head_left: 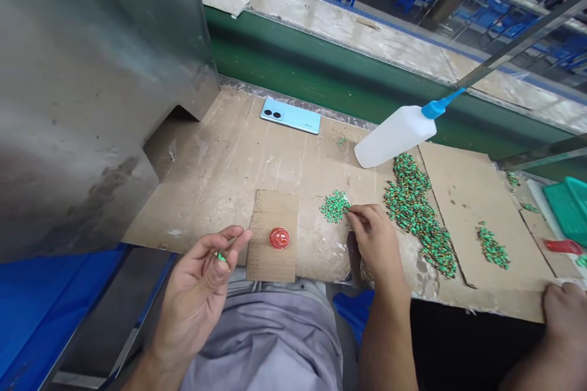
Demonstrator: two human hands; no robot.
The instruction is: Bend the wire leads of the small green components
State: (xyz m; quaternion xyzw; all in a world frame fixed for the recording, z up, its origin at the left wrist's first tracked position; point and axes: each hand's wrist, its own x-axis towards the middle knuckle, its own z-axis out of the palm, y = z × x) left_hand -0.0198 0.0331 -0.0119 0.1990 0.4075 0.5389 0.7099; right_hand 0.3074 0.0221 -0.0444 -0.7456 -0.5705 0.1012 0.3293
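My left hand (202, 281) is raised at the left of a cardboard piece, its fingers curled, with a small green bead-like piece (221, 255) showing between thumb and fingers. My right hand (373, 238) reaches down to the right edge of a small pile of green pieces (335, 206). Its thumb and forefinger are pinched together there; anything between them is too small to make out. Between my hands, a round red shallow dish (279, 237) with a glossy red surface rests on the cardboard piece (270, 266).
A large heap of green and brownish pieces (419, 220) spreads right of my right hand. A white squeeze bottle (394, 137) leans behind it. A light blue phone (291, 116) lies at the back. Another person's hand (566, 308) is at far right, near a smaller pile (492, 247). A metal housing (92, 91) stands left.
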